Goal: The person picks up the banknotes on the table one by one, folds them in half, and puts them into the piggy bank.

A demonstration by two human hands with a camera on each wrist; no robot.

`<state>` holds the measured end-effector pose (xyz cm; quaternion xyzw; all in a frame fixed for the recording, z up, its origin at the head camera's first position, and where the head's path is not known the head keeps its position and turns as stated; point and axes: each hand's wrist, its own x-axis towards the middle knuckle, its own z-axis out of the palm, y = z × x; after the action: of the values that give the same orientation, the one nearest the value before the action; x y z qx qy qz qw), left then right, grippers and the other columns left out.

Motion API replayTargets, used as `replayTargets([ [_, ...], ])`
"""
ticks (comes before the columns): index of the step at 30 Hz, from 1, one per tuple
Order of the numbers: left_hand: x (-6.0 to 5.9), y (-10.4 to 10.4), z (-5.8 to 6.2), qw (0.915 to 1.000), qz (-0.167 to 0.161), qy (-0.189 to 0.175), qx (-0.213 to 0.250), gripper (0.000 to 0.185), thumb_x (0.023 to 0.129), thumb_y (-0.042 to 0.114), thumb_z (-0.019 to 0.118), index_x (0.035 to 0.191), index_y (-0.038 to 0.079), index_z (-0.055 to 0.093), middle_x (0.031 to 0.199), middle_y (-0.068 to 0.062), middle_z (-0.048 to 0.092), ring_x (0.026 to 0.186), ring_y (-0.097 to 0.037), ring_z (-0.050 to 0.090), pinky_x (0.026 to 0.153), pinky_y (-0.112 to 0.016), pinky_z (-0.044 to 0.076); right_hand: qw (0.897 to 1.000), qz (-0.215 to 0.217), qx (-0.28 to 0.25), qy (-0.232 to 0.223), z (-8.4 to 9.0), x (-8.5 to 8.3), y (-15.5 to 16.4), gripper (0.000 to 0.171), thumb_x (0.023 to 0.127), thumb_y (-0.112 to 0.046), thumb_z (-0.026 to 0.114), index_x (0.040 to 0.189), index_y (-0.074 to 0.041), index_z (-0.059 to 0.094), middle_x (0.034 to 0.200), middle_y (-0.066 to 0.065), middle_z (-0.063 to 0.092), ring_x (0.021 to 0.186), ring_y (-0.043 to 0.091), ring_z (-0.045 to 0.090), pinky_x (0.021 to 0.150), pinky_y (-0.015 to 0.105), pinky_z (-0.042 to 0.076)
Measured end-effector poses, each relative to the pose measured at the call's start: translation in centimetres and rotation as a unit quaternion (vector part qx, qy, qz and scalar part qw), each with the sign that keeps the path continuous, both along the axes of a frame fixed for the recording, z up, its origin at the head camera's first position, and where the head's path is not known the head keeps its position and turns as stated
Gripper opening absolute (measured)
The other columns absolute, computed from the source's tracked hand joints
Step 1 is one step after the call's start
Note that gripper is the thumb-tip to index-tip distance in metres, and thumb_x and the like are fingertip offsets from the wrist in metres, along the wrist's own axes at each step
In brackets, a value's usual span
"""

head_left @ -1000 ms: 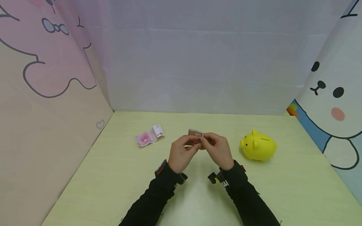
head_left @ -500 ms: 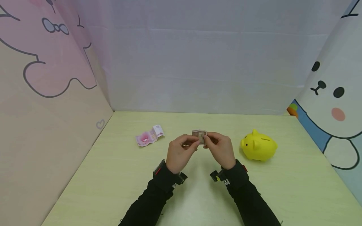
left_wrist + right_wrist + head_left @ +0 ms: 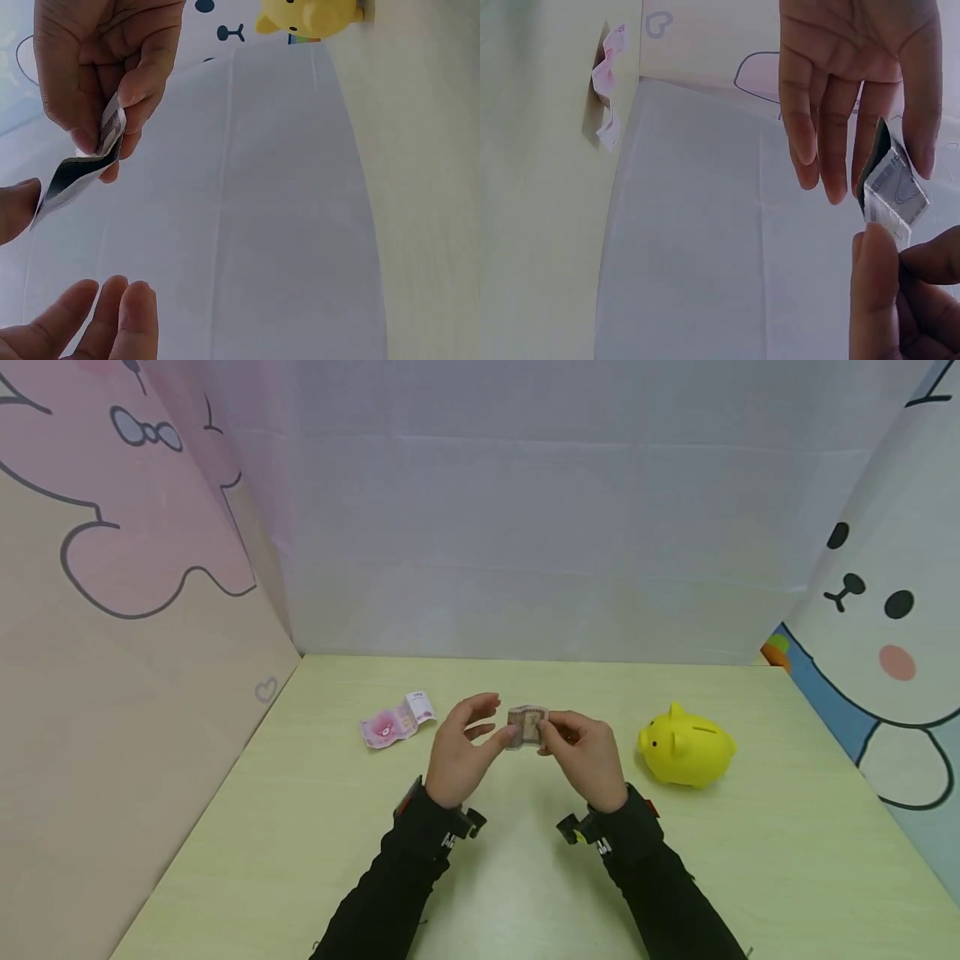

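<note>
A small creased, folded banknote [image 3: 527, 725] is held up over the table at the middle of the head view. My right hand [image 3: 587, 756] pinches its right end between thumb and fingers. On its left edge rests the thumb of my left hand [image 3: 459, 752], whose fingers stand apart from the note. In the left wrist view the banknote [image 3: 82, 169] bends along its folds, and the left fingers [image 3: 135, 322] are loosely extended below it. The right wrist view shows the zigzag of the banknote [image 3: 896, 187] above the right thumb [image 3: 876, 262].
A pink banknote [image 3: 386, 727] with creases lies on the pale table [image 3: 300, 827], left of the hands. To their right stands a yellow piggy bank [image 3: 686, 747] with a slot in its back. A pale curtain [image 3: 525, 552] and printed side panels enclose the table.
The left fingers have released the banknote and spread away to the left, leaving the thumb at its edge. More of the note's face now shows. The right hand has shifted slightly right.
</note>
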<state>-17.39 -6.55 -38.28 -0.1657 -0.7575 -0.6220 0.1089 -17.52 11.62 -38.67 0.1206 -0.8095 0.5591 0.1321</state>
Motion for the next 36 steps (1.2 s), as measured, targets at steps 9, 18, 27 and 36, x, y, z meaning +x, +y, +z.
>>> replayTargets([
  [9,-0.48,-0.19,-0.08,0.9966,-0.029,-0.075,-0.015,0.032,0.093,0.02,0.068,0.121,0.004,0.066,0.115,-0.015,0.069,0.108,-0.027,0.065,0.089,-0.036,0.056,1.0,0.019,-0.014,-0.006,0.18,0.04,0.04,0.018,0.096,-0.007,0.061,0.105,0.005,0.072,0.09,0.02,0.072,0.063,0.007,0.063,0.064,0.024,0.057],
  [18,-0.44,-0.07,-0.03,0.9967,-0.025,-0.078,0.0,0.023,0.095,0.014,0.065,0.114,0.001,0.067,0.104,-0.017,0.07,0.09,-0.024,0.068,0.08,-0.039,0.058,0.997,0.059,-0.045,-0.011,0.19,-0.01,0.19,0.019,0.096,-0.007,0.061,0.106,0.007,0.071,0.091,0.023,0.071,0.064,0.006,0.063,0.065,0.025,0.058],
  [27,-0.62,0.0,-0.18,0.9975,-0.016,-0.068,0.009,0.019,0.094,0.009,0.065,0.109,-0.003,0.068,0.096,-0.02,0.07,0.077,-0.016,0.067,0.072,-0.03,0.059,0.996,0.081,-0.047,-0.008,0.19,-0.02,0.3,0.02,0.097,-0.007,0.06,0.107,0.008,0.07,0.092,0.024,0.07,0.065,0.007,0.063,0.065,0.025,0.058],
  [36,-0.51,0.06,-0.02,0.998,-0.007,-0.06,0.019,0.016,0.093,0.007,0.065,0.104,-0.004,0.069,0.094,-0.021,0.07,0.073,-0.012,0.064,0.068,-0.022,0.056,0.995,0.083,-0.048,-0.011,0.36,0.05,0.24,0.02,0.096,-0.007,0.061,0.106,0.007,0.07,0.091,0.024,0.07,0.065,0.008,0.063,0.065,0.024,0.058],
])
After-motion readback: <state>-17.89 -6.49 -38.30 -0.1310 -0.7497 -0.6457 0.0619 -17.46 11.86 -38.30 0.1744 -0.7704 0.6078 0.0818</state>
